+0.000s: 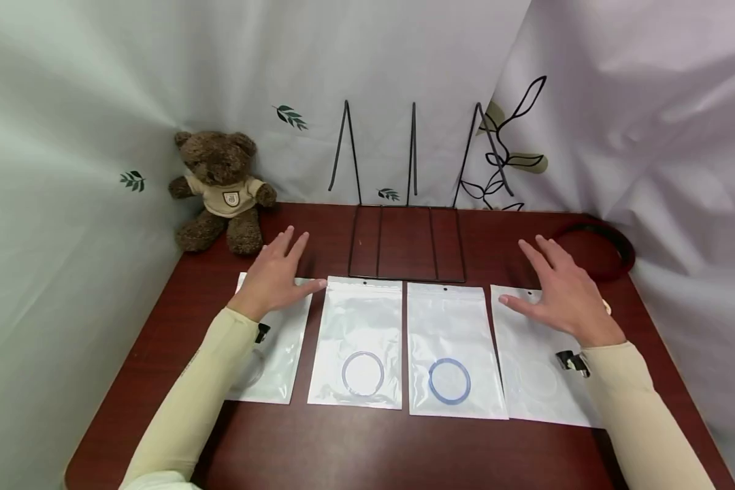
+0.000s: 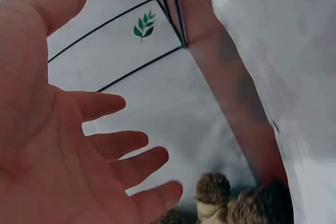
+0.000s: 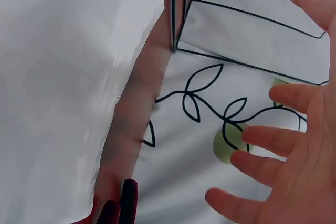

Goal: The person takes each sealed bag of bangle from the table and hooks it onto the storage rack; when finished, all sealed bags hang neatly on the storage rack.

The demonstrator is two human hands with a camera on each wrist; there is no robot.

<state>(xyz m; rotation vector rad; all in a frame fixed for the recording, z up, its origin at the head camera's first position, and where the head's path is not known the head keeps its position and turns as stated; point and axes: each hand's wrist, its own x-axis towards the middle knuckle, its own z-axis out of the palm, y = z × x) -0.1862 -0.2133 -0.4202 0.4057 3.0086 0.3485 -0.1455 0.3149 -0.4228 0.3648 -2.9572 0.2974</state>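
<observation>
Several flat white zip pouches lie in a row on the dark red table. My left hand [image 1: 275, 275] is held over the top of the leftmost pouch [image 1: 284, 354], fingers spread and the thumb reaching toward the second pouch [image 1: 343, 320]. Over the rightmost pouch [image 1: 527, 340] is my right hand [image 1: 560, 289], its fingers apart and holding nothing. The second pouch bears a pale lilac ring shape [image 1: 344, 373]. A blue ring shape [image 1: 431, 384] shows on the third pouch [image 1: 447, 323]. Both palms appear bare in the wrist views.
Behind the pouches stands a black wire rack [image 1: 404, 280] with tall upright prongs. A brown teddy bear [image 1: 217, 173] in a beige shirt sits at the back left. At the back right lies a dark curved band [image 1: 618, 241]. White patterned cloth [image 1: 306, 163] encloses the table [image 1: 373, 449].
</observation>
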